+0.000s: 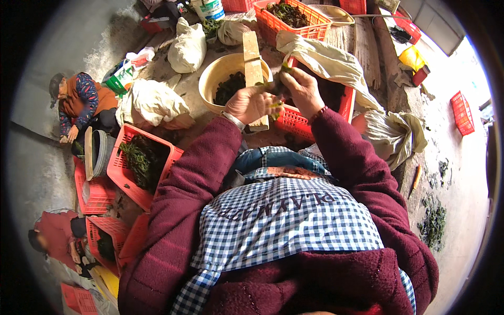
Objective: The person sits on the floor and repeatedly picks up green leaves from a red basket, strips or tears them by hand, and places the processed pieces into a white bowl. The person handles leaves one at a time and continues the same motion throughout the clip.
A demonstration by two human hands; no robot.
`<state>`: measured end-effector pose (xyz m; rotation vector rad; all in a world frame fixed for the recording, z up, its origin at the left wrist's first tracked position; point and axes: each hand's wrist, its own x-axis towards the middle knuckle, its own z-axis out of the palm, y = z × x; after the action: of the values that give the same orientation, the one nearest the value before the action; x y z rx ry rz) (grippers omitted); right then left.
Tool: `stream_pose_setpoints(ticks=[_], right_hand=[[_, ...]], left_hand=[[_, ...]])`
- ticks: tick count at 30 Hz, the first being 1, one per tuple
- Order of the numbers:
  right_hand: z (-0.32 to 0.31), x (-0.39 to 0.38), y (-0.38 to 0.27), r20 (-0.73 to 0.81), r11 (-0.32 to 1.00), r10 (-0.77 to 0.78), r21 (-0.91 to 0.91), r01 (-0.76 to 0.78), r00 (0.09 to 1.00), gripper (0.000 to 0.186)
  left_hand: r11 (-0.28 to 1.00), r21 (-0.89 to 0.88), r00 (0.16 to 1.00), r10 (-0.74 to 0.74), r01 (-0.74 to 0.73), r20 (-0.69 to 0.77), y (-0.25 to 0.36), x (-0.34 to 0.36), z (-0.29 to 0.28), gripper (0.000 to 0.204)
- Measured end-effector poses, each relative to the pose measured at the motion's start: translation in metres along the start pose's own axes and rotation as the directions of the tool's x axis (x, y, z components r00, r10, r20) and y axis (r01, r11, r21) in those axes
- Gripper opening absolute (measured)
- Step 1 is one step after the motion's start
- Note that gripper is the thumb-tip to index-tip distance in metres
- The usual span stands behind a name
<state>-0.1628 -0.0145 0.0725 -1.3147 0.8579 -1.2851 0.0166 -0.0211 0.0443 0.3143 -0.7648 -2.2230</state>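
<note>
Over a wooden board (251,52) that lies across a cream basin (207,79), both my hands work at a dark green piece of seaweed (281,89). My right hand (304,92) is closed, pinching the seaweed between thumb and fingers. From the other side my left hand (251,105) has its fingers curled in on the lower part, where small yellowish-green bits show at the fingertips. More dark seaweed (230,88) fills part of the basin. A red crate (295,122), partly covered by a pale cloth (325,58), stands just beyond my right wrist.
To the left stands a red crate (116,164) of green seaweed. Pale sacks (187,46) and an orange-red basket (319,32) stand farther back. Two people (86,102) sit low at the left. Seaweed scraps (433,220) lie on the floor at right, past a concrete ledge.
</note>
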Motion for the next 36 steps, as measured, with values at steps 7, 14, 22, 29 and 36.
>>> stream_pose_setpoints(ticks=[7,14,22,29,36], right_hand=[[-0.015,-0.026,0.036,0.154,0.988,0.138,0.046,-0.146,0.978,0.021],[-0.004,0.001,0.059,-0.001,0.978,-0.200,-0.055,0.200,0.980,0.015],[-0.006,-0.005,0.086,0.149,0.970,0.083,-0.237,-0.046,0.985,0.017],[-0.008,-0.003,0.071,0.178,0.865,0.389,0.265,-0.425,0.904,0.020],[-0.011,0.001,0.083,0.186,0.826,0.457,0.274,-0.493,0.870,0.022]], left_hand=[[0.961,-0.147,0.924,0.172,-0.234,-0.342,-0.001,0.003,-0.032,0.019],[0.727,0.607,0.850,0.063,0.320,-0.523,-0.024,0.000,-0.017,0.033],[-0.229,0.957,0.968,0.215,0.177,-0.128,-0.011,-0.006,0.005,0.026],[-0.496,0.868,0.835,0.483,0.012,0.264,-0.007,-0.004,0.015,0.021],[-0.527,0.848,0.799,0.490,-0.047,0.349,-0.003,-0.002,-0.005,0.022]])
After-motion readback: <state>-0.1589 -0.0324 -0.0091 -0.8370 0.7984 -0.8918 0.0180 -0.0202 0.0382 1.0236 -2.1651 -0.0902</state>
